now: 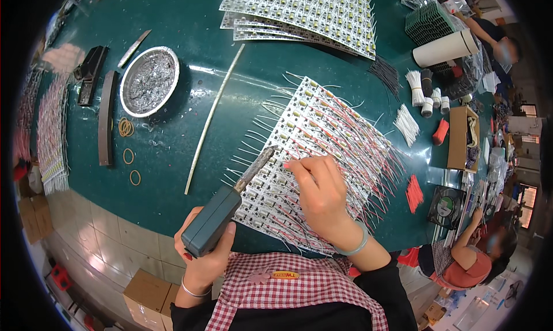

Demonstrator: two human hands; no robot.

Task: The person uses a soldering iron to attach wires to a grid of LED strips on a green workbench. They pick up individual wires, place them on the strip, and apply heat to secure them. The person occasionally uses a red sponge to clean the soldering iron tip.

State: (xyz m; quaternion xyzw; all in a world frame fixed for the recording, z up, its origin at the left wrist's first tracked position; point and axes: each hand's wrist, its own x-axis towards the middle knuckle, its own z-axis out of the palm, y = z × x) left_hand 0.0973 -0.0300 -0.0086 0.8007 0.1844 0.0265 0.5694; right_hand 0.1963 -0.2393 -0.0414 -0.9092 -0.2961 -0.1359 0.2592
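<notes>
A: Is there some lettering to see?
B: Yes, on the red-and-white checked cloth apron (pixel 328 286) there is a small yellow oval badge (pixel 285 275) with letters, and beside it a pink flower-shaped patch (pixel 259 276).
A: And the left hand (pixel 208 263)?
B: Its fingers are closed around a dark green, box-shaped hand tool (pixel 211 222). The metal shaft of this tool is grey and rough, and its tip is over a white, flat circuit-board panel (pixel 265 187).
A: Where exactly is this panel?
B: It lies aslant at the near edge of the smooth dark green surface (pixel 164 158). Rows of small yellowish and dark parts cover it, and thin red and white wires (pixel 357 135) spread beyond its sides.
A: How is the right hand (pixel 324 195)?
B: It is above the panel, thumb and forefinger in a narrow pinch near the tool's tip. I cannot tell if they are closed on a wire; this detail is too small.
A: What else is on the surface?
B: Toward the left edge, a round white bowl (pixel 122 90) with shiny crumpled grey material, and thin tan rubber bands (pixel 126 127). Between bowl and panel lies a long, pale, thin rod (pixel 216 118). Farther from the near edge is a stack of similar white panels (pixel 299 14), and toward the right edge a bundle of short red strands (pixel 414 194)
</notes>
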